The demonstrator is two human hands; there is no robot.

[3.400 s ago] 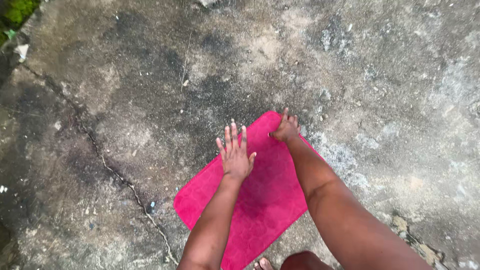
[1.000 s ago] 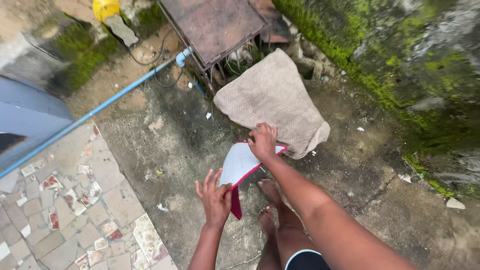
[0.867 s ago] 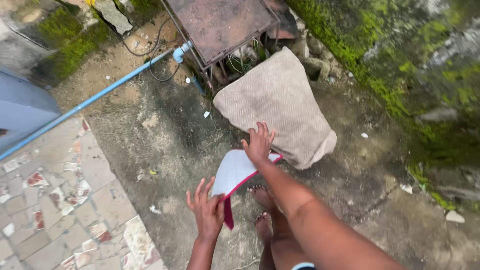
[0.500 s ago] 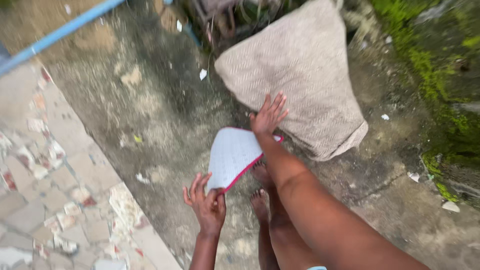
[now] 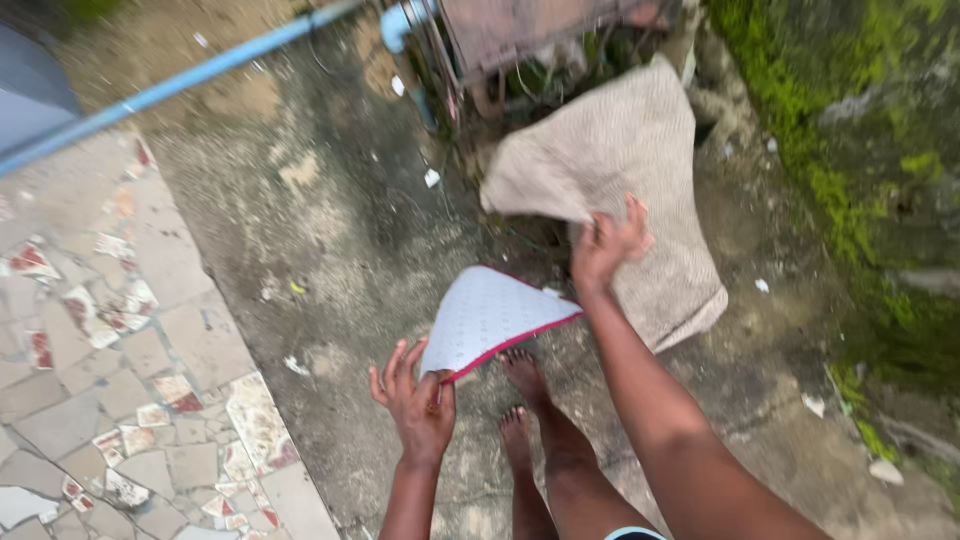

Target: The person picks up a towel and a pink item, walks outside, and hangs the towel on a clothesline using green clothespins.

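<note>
A small mat (image 5: 490,315) held aloft at frame centre, beige sack (image 5: 620,190) just above it.
The mat shows its pale dotted underside edged in pink, tilted and curling, gripped at its lower corner. The coarse woven sack slumps on concrete at upper right, its near edge pinched.

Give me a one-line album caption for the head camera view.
Left hand holds a red-edged mat white side up, while the right hand grips a beige mat on mossy concrete ground.
</note>
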